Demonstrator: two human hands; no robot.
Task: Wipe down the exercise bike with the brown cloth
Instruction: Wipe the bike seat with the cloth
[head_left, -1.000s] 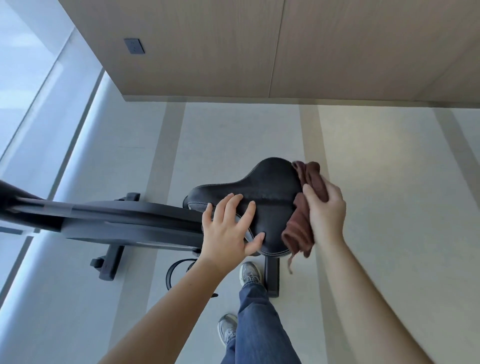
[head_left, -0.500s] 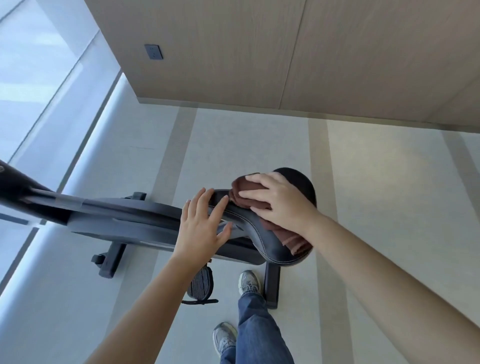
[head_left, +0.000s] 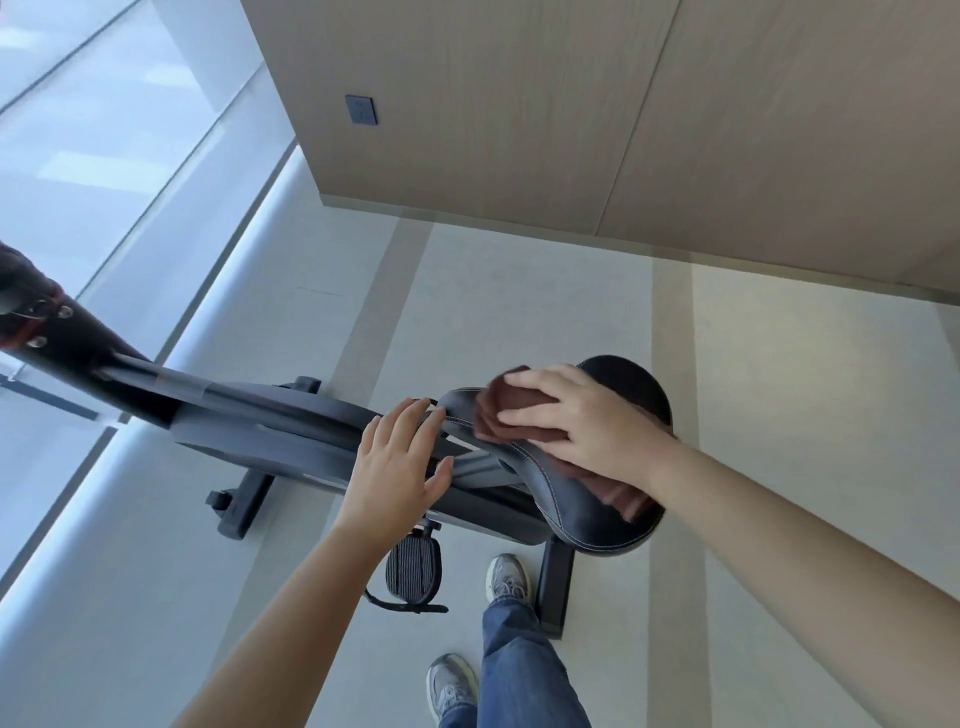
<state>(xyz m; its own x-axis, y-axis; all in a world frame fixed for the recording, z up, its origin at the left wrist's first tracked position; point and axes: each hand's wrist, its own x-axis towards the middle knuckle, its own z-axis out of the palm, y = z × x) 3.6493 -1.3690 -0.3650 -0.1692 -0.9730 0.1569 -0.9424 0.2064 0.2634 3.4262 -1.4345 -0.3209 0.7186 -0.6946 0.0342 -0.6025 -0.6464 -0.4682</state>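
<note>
Our flat right hand (head_left: 597, 426) presses the brown cloth (head_left: 511, 410) onto the saddle (head_left: 582, 525); our open left hand (head_left: 395, 467) touches its nose.

A bright, modern indoor room used as a workout spot, perhaps in a home or an office building. A black exercise bike (head_left: 291, 431) stands on a pale, smooth floor (head_left: 519, 291) with beige stripes, beside a large window (head_left: 78, 130). A light wood-panelled wall (head_left: 519, 104) holds a grey socket (head_left: 361, 110).
</note>
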